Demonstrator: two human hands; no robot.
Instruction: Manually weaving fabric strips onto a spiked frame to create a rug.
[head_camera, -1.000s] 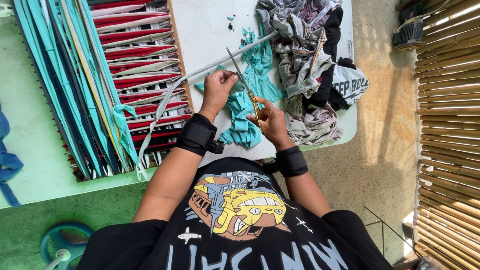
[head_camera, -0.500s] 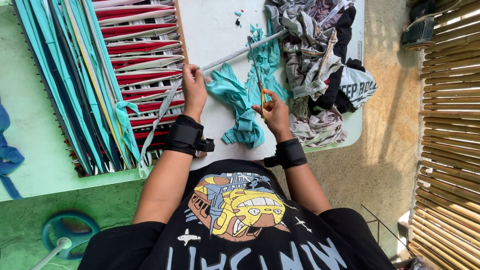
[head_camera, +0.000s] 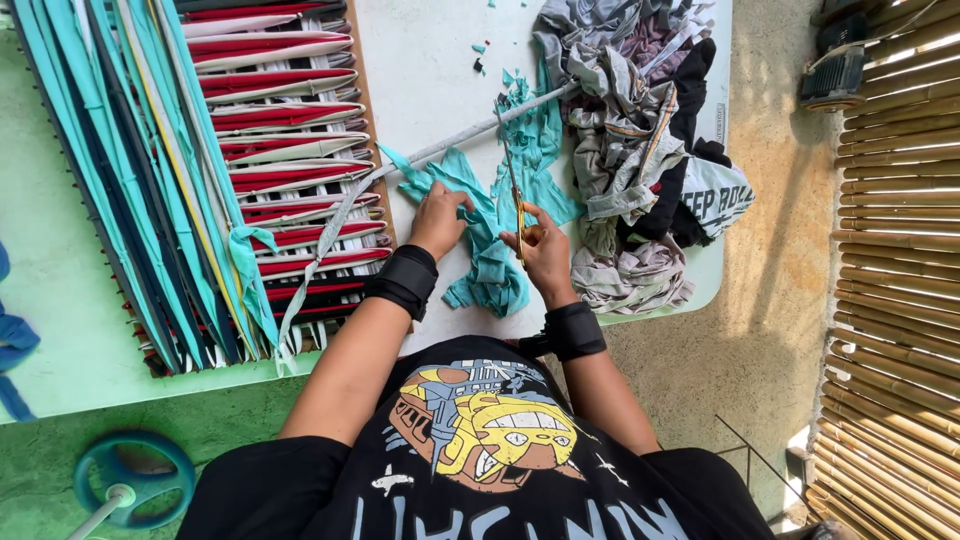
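My right hand grips a pair of scissors with gold handles, the blades pointing away from me over a teal piece of cloth on the white table. My left hand presses down on the left part of that teal cloth. A long grey fabric strip runs across the cloth from the loom to the rag pile. Both wrists wear black bands.
A wooden frame loom strung with teal, red and white strips fills the left of the table. A heap of grey, black and white garments lies at the right. A bamboo fence stands on the right; a round teal base rests on the green floor.
My left hand has come back right from the grey strip and now presses on the teal cloth. The scissors have swung upright over the cloth, blades pointing away.
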